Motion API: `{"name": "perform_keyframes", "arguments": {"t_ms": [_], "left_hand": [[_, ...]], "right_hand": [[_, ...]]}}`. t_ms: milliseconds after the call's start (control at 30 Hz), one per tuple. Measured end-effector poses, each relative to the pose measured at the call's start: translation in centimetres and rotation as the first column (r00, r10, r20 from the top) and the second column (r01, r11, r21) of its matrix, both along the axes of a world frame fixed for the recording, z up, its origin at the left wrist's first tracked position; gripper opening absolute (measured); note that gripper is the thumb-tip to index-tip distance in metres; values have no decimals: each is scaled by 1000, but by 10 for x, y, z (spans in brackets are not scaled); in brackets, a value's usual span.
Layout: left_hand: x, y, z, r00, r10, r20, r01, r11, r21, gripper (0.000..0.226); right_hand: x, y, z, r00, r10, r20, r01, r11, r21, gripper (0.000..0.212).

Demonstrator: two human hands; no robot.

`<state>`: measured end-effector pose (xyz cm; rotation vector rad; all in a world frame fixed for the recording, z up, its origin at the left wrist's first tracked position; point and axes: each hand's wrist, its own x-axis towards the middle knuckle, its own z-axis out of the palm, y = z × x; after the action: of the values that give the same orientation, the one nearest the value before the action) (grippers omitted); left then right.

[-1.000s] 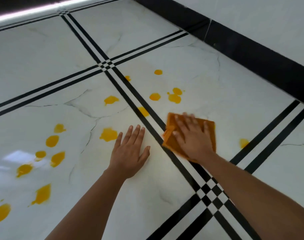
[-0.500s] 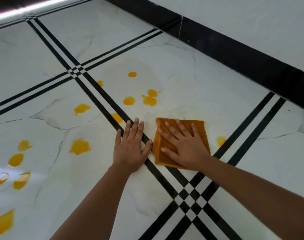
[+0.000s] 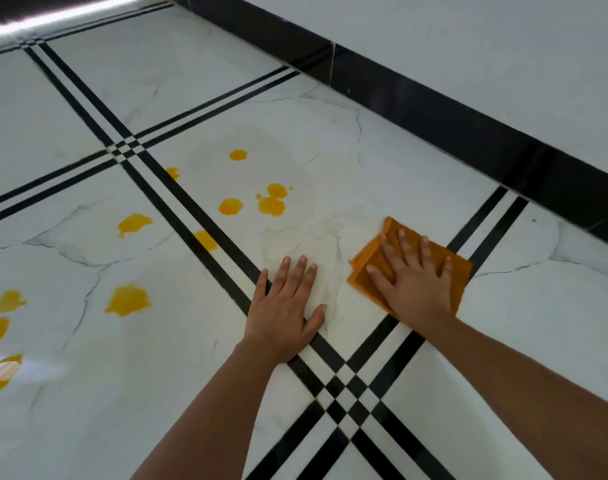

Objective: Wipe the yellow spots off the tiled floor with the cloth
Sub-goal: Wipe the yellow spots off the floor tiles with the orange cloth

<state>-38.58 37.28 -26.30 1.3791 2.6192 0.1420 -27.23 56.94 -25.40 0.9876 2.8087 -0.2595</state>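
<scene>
Since a second ago: my right hand has slid the cloth rightward, off the black stripes and over toward the stripe pair near the wall; the lone yellow spot that lay right of it no longer shows, and I judge it is under the cloth or wiped away. My left hand has shifted right too, now across the diagonal stripes.

Left hand (image 3: pixel 286 311): open, fingers spread, palm flat on the tiled floor (image 3: pixel 330 168) just beyond the stripe crossing; it holds nothing, only props me.

Right hand (image 3: pixel 415 277): open and flat, fingers splayed, pressing down on the cloth, not pinching it.

Cloth (image 3: pixel 366 263): orange, folded into a pad, lying flat on the white tile just right of my left hand, its far right corner touching the black stripes.

How it handles: I judge it soft, light and limp; it would bunch if pushed by an edge, so a flat palm over its middle serves best. The glossy tile looks slippery.

Yellow spots (image 3: pixel 270 205): a cluster beyond my left hand, apart from the cloth; more lie toward the floor's left edge, unwiped.

Black skirting (image 3: pixel 468 126): along the wall, well beyond.
</scene>
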Motion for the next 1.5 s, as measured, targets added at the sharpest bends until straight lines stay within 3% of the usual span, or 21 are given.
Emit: {"name": "perform_keyframes", "arguments": {"t_ms": [133, 167, 233, 300, 367, 433, 500, 533, 600, 667, 733, 767, 800, 833, 900, 967, 1033, 1100, 1200, 1300, 1500], "left_hand": [[-3, 3, 1, 1000, 2, 2, -2, 1000, 4, 70], [-2, 3, 1, 1000, 3, -4, -3, 1000, 6, 70], [-1, 0, 1, 1000, 15, -3, -15, 1000, 20, 70], [-1, -1, -1, 1000, 13, 4, -13, 1000, 16, 69], [-2, -1, -3, 1000, 13, 3, -13, 1000, 18, 68], [-3, -3, -3, 1000, 1, -9, 0, 1000, 15, 68], [-1, -3, -3, 1000, -8, -9, 8, 1000, 13, 68], [0, -1, -4, 1000, -6, -7, 6, 1000, 16, 68], [0, 6, -5, 1000, -9, 7, 8, 1000, 13, 69], [1, 14, -6, 1000, -8, 23, 8, 1000, 16, 70], [0, 19, -6, 999, -22, 23, 21, 1000, 13, 70], [-1, 19, -6, 999, -31, 17, 31, 999, 8, 70], [0, 19, -6, 999, -33, 16, 33, 999, 2, 71], [1, 20, -6, 999, -26, 22, 26, 1000, 5, 71], [1, 25, -6, 999, -22, 33, 21, 1000, 17, 71], [-2, 27, -6, 999, -15, 31, 15, 1000, 13, 72], [-6, 28, -6, 999, 16, 30, -16, 1000, 8, 75], [-6, 23, -4, 999, 31, 30, -30, 1000, -8, 79], [9, 5, 0, 997, 42, 62, -43, 999, 12, 78], [28, -16, 2, 996, 29, 84, -30, 999, 17, 72], [55, -35, 29, 980, 71, 184, -59, 996, -70, 74]], "right_hand": [[31, -14, -2, 811, 585, 4, -585, 810, -41, 64], [30, -1, 0, 833, 552, 42, -550, 834, -48, 63], [15, 16, 0, 990, 140, 6, -139, 989, -50, 66], [2, 5, 1, 999, -49, -1, 49, 999, -8, 70], [16, -12, -7, 941, 337, -26, -337, 941, 17, 71], [40, 0, -3, 718, 695, 14, -695, 719, -11, 67], [42, 34, 1, 815, 577, 58, -579, 815, 15, 69], [36, 43, 2, 950, 311, 39, -312, 950, 11, 71], [16, 36, -2, 998, -68, 10, 68, 997, 29, 72], [13, 10, -3, 985, 171, -2, -171, 984, 43, 75], [25, 10, -3, 800, 599, 33, -597, 801, -45, 74], [25, 20, 3, 757, 651, 45, -648, 758, -72, 72], [20, 34, 3, 799, 598, 68, -594, 802, -63, 71], [13, 47, 1, 928, 370, 36, -368, 928, -52, 71], [-7, 48, -1, 999, -47, 10, 47, 999, -24, 68], [-10, 27, -4, 996, 89, 21, -90, 995, 34, 67], [7, 11, -5, 883, 469, 33, -470, 883, 20, 67], [21, 13, 1, 812, 584, 13, -584, 812, -26, 63], [32, -9, -1, 941, 305, -149, -314, 949, -40, 67], [47, -46, -5, 960, 87, -267, -88, 996, 9, 67], [26, -64, 27, 995, -29, -99, 34, 998, 53, 30]]}}
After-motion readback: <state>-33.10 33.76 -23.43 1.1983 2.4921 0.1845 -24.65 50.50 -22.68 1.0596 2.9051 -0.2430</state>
